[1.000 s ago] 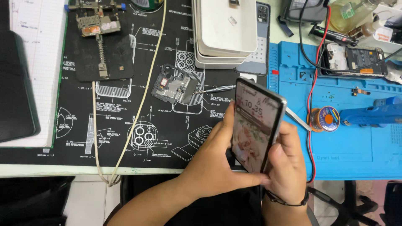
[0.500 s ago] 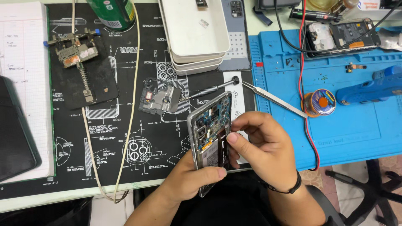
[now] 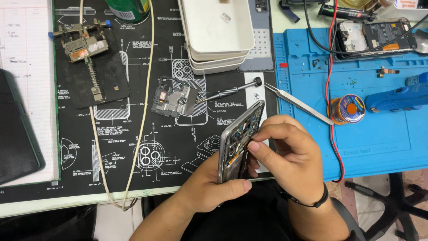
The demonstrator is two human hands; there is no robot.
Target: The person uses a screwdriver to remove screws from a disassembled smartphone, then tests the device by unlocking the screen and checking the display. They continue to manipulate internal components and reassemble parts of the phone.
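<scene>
Right now I see my left hand clamped on an opened smartphone held on edge, its circuitry facing my right hand, whose fingers press together against its innards. At twelve o'clock from the phone, stacked white trays hold one tiny chip. Tweezers lie at two o'clock on the table.

The opened phone stands edge-on, so its inner parts are mostly hidden — its lower end is covered by the left hand. The green can and the white trays are cut off by the top edge; the dark case by the left edge.
</scene>
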